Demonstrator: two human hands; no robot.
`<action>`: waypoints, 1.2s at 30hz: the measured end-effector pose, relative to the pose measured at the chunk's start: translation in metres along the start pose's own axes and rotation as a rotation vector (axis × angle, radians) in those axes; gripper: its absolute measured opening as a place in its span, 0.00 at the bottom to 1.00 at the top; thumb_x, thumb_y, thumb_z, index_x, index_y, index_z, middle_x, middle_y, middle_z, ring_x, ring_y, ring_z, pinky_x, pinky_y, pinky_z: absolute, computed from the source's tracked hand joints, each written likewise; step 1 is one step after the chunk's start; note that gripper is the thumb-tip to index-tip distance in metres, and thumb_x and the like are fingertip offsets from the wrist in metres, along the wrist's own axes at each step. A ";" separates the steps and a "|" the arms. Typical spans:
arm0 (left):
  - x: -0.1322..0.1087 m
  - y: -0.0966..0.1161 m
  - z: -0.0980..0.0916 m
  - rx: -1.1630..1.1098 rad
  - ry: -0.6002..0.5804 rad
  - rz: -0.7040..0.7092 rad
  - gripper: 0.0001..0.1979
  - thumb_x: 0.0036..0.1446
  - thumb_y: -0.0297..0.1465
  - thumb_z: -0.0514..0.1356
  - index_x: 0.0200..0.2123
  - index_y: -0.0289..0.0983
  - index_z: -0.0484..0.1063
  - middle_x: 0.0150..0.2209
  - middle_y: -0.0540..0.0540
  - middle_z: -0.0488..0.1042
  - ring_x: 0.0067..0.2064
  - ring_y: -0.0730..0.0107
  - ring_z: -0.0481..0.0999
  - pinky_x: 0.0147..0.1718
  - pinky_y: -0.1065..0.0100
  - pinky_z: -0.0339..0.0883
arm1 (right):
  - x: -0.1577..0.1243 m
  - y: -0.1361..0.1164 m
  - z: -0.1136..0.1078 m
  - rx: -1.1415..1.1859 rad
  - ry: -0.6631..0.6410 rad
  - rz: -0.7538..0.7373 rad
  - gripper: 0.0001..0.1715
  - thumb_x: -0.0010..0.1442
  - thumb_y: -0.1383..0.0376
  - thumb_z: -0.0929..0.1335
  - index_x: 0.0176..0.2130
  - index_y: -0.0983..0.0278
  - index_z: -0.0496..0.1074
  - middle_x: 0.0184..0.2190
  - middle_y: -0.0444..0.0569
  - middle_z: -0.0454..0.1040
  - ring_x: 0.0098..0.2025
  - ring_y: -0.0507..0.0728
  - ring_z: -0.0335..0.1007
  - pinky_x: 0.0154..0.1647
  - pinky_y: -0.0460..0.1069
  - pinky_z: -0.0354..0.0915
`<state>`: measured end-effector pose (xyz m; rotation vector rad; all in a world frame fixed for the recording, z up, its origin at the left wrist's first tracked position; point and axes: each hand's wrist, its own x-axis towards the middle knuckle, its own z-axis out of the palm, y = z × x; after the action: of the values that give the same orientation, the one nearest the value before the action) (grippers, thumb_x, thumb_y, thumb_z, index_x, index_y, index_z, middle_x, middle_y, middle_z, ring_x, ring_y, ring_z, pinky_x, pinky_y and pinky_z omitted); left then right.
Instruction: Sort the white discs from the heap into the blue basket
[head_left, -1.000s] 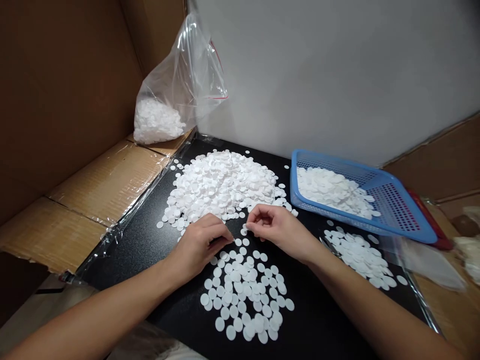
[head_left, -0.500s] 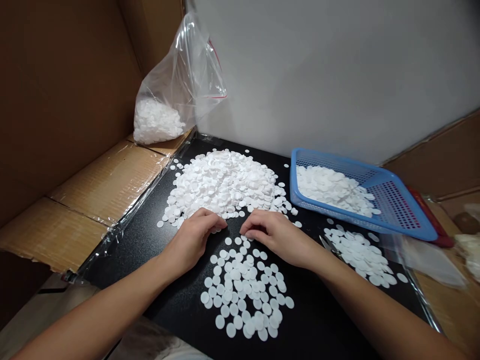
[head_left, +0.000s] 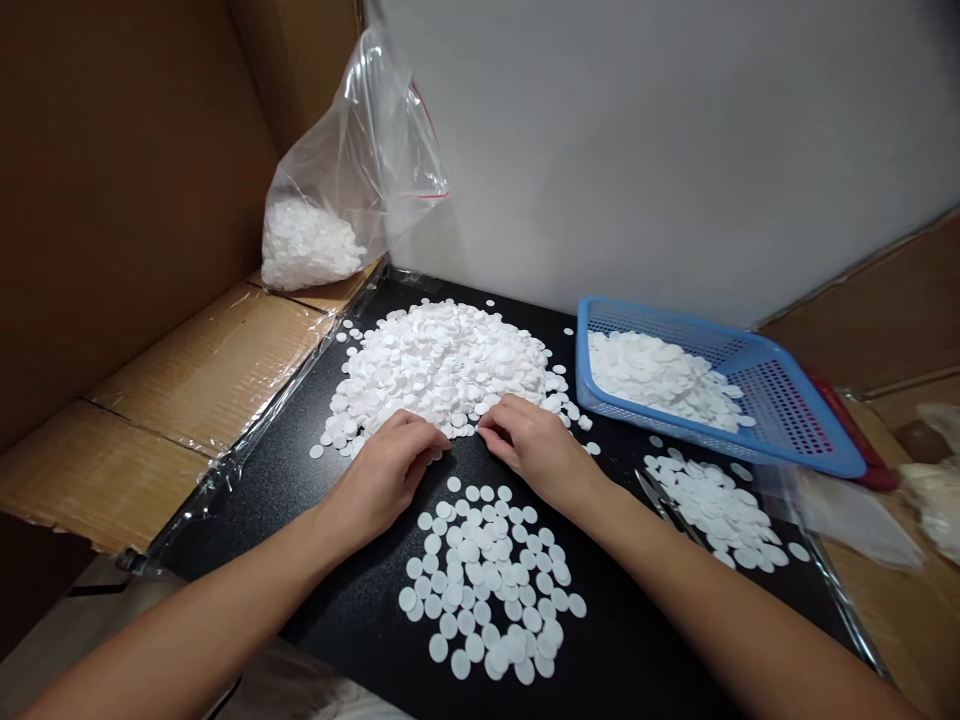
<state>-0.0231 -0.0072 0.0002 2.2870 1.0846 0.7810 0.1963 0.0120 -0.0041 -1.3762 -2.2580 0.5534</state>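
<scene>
- Your left hand rests low over the table, its fingers curled beside the near edge of the big heap; the tips draw together, but you can't tell from here whether they pinch anything.
- A few white discs show just by those fingers; whether held or lying under them is unclear.
- Your right hand faces the left across a narrow gap, thumb and forefinger curved toward each other at the heap's edge; any grip is hidden.
- More discs lie in a loose spread nearer you, well apart from the heap's edge.
- The step in hand looks like working discs off the heap's front by fingertip.
- The next move seems to call for a light pinch on one flat disc, without disturbing the spread.
- To your right sit a smaller pile and the blue basket, partly filled with discs.
</scene>
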 end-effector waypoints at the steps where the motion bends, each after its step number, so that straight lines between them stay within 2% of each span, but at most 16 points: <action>1: 0.000 0.001 0.000 0.011 -0.010 0.006 0.11 0.62 0.18 0.53 0.40 0.39 0.69 0.36 0.48 0.73 0.42 0.67 0.71 0.39 0.69 0.67 | 0.000 0.000 0.000 -0.004 0.016 -0.004 0.09 0.63 0.70 0.63 0.31 0.63 0.69 0.32 0.49 0.69 0.32 0.56 0.67 0.34 0.51 0.63; 4: 0.000 0.003 -0.001 0.082 -0.024 0.032 0.09 0.61 0.19 0.56 0.41 0.38 0.69 0.37 0.47 0.72 0.43 0.64 0.68 0.40 0.66 0.66 | -0.002 -0.004 -0.005 0.134 -0.004 0.069 0.09 0.60 0.70 0.64 0.28 0.62 0.67 0.27 0.46 0.68 0.27 0.54 0.64 0.29 0.49 0.62; 7: 0.002 0.003 0.003 0.189 -0.016 0.035 0.08 0.62 0.23 0.58 0.44 0.37 0.69 0.39 0.45 0.69 0.42 0.62 0.67 0.39 0.63 0.65 | -0.006 -0.010 -0.015 0.380 -0.229 0.270 0.08 0.58 0.68 0.66 0.26 0.61 0.67 0.20 0.41 0.66 0.20 0.52 0.62 0.21 0.47 0.59; 9: 0.005 0.001 0.006 0.254 -0.028 0.042 0.09 0.62 0.24 0.59 0.45 0.37 0.69 0.40 0.45 0.68 0.42 0.61 0.66 0.39 0.62 0.66 | -0.008 -0.013 -0.022 0.422 -0.373 0.376 0.07 0.57 0.67 0.67 0.27 0.61 0.67 0.17 0.40 0.66 0.18 0.52 0.62 0.18 0.46 0.58; 10: 0.007 0.000 0.007 0.279 -0.037 0.049 0.09 0.62 0.23 0.59 0.46 0.37 0.69 0.40 0.45 0.68 0.43 0.60 0.66 0.39 0.62 0.66 | -0.009 -0.013 -0.024 0.396 -0.401 0.385 0.07 0.58 0.67 0.67 0.27 0.61 0.68 0.18 0.41 0.67 0.18 0.52 0.63 0.17 0.47 0.58; 12: 0.009 -0.004 0.009 0.311 -0.046 0.067 0.09 0.62 0.23 0.58 0.45 0.37 0.70 0.40 0.45 0.68 0.42 0.61 0.66 0.39 0.62 0.66 | -0.007 -0.012 -0.024 0.288 -0.341 0.310 0.06 0.60 0.66 0.67 0.29 0.61 0.68 0.22 0.43 0.71 0.22 0.54 0.66 0.21 0.48 0.60; 14: 0.012 -0.009 0.009 0.316 -0.034 0.083 0.08 0.63 0.23 0.58 0.45 0.37 0.70 0.39 0.45 0.67 0.42 0.62 0.66 0.39 0.62 0.66 | -0.003 -0.010 -0.018 0.173 -0.193 0.157 0.05 0.61 0.68 0.66 0.32 0.61 0.69 0.29 0.46 0.73 0.30 0.55 0.69 0.29 0.50 0.64; 17: 0.014 -0.017 0.007 0.301 0.002 0.094 0.09 0.62 0.22 0.58 0.45 0.38 0.71 0.38 0.46 0.67 0.41 0.63 0.67 0.38 0.64 0.65 | 0.003 -0.008 -0.005 0.103 -0.058 -0.019 0.04 0.62 0.70 0.67 0.37 0.61 0.69 0.38 0.49 0.71 0.39 0.57 0.69 0.39 0.52 0.66; 23: 0.016 -0.028 0.002 0.267 0.026 0.112 0.15 0.60 0.20 0.57 0.48 0.38 0.72 0.37 0.46 0.67 0.40 0.64 0.67 0.37 0.65 0.65 | 0.007 -0.007 0.006 -0.008 -0.033 -0.154 0.03 0.65 0.69 0.66 0.39 0.63 0.70 0.38 0.52 0.71 0.40 0.59 0.69 0.40 0.53 0.68; 29: 0.016 -0.034 -0.002 0.242 0.017 0.087 0.16 0.60 0.21 0.56 0.48 0.40 0.74 0.36 0.47 0.67 0.39 0.65 0.68 0.35 0.65 0.66 | 0.011 0.002 0.007 -0.007 0.030 -0.311 0.08 0.67 0.70 0.64 0.40 0.62 0.73 0.37 0.53 0.72 0.41 0.60 0.68 0.38 0.53 0.68; 33: 0.014 -0.029 -0.008 0.224 -0.021 0.060 0.15 0.60 0.21 0.58 0.49 0.41 0.73 0.37 0.47 0.67 0.40 0.64 0.68 0.38 0.65 0.66 | 0.017 0.009 0.009 -0.084 -0.018 -0.449 0.15 0.69 0.70 0.60 0.41 0.62 0.74 0.36 0.53 0.73 0.41 0.60 0.67 0.40 0.54 0.67; 36: 0.013 -0.022 -0.012 0.203 -0.053 0.046 0.13 0.60 0.25 0.62 0.49 0.40 0.71 0.39 0.47 0.67 0.42 0.63 0.67 0.40 0.64 0.64 | 0.020 0.006 0.008 -0.151 -0.083 -0.508 0.18 0.69 0.70 0.58 0.40 0.63 0.75 0.36 0.54 0.73 0.41 0.60 0.67 0.40 0.54 0.67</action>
<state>-0.0362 0.0174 -0.0012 2.4948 1.1361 0.6500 0.1881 0.0320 -0.0104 -0.7942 -2.6284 0.2737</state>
